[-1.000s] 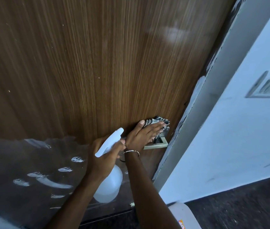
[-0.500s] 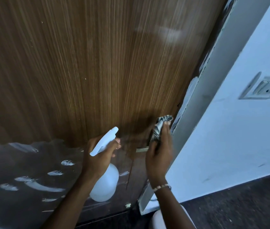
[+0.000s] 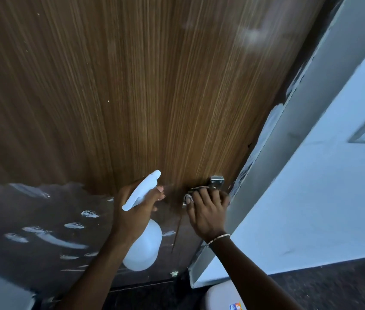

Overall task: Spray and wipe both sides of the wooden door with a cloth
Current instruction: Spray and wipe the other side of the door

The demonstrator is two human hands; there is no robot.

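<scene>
Left hand wraps its fingers round the neck of the white spray bottle, nozzle toward the wooden door. Right hand curls its fingers over the bunched cloth, pressing it on the door's right edge just below the metal latch, beside the frame. Looks mid-task: this face is getting wiped low right, white smears show on the dark lower panel, and the other side is out of view, so probably not done yet.

No legible text anywhere
</scene>
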